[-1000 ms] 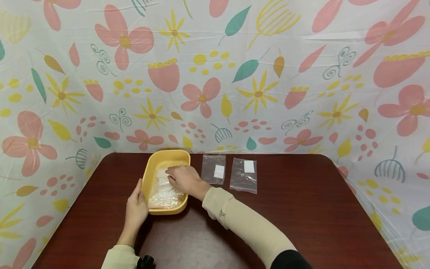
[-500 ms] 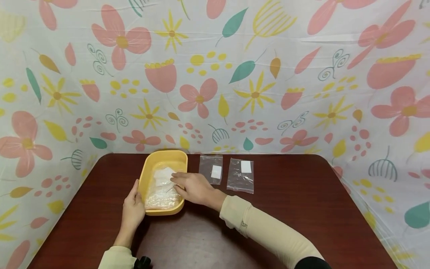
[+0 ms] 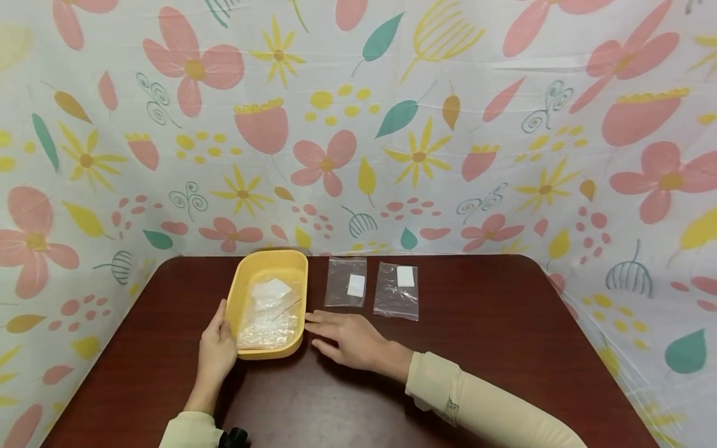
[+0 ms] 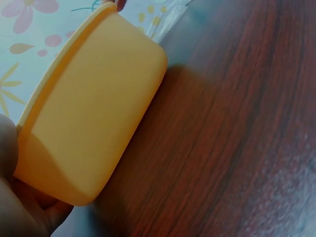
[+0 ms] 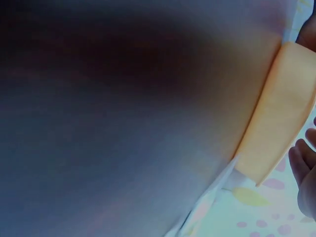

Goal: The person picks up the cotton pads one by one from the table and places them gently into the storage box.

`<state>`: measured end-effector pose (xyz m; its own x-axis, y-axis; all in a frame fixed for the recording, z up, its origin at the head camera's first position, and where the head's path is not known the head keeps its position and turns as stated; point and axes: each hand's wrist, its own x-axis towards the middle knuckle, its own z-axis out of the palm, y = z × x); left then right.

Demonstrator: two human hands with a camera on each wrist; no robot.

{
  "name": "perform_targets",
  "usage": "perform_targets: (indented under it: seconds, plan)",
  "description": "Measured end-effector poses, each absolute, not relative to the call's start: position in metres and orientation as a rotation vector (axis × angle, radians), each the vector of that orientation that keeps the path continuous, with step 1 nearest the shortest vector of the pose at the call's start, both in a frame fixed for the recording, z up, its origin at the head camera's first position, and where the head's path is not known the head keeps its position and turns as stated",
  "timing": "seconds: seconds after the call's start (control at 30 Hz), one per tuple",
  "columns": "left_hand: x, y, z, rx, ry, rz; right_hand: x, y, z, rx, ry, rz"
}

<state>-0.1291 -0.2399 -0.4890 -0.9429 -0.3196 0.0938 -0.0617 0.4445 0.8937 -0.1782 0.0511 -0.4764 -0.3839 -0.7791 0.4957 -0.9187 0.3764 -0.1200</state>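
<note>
A yellow plastic tub (image 3: 267,355) stands at the left back of the table, and a stack of clear zip bags (image 3: 264,333) with white label patches lies inside it. My left hand (image 3: 217,348) grips the tub's left side near the front corner, thumb up by the rim. The left wrist view shows that hand (image 4: 22,207) around the end of the tub (image 4: 94,103). My right hand (image 3: 355,342) holds nothing; its fingers are extended, fingertips right at the tub's right rim. In the right wrist view, the right hand (image 5: 308,182) shows beside the tub (image 5: 281,108).
Two clear zip bags lie flat right of the tub: one (image 3: 338,289) nearer it, another (image 3: 392,303) farther right, each with a white patch. The dark wooden table (image 3: 504,336) extends right and forward. A flowered cloth (image 3: 358,124) hangs behind the table.
My right hand has drawn out of the tub, rightward and toward me, from over the bags to beside the right rim. My left hand keeps its grip; the view has shifted slightly.
</note>
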Motion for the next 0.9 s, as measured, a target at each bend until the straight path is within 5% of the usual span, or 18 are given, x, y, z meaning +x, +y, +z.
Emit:
perform_targets:
  seconds: [0.9]
  plan:
    - [-0.13, -0.239, -0.49, 0.332, -2.43, -1.491, -0.185, 0.153, -0.48, 1.224, -2.364, 0.636]
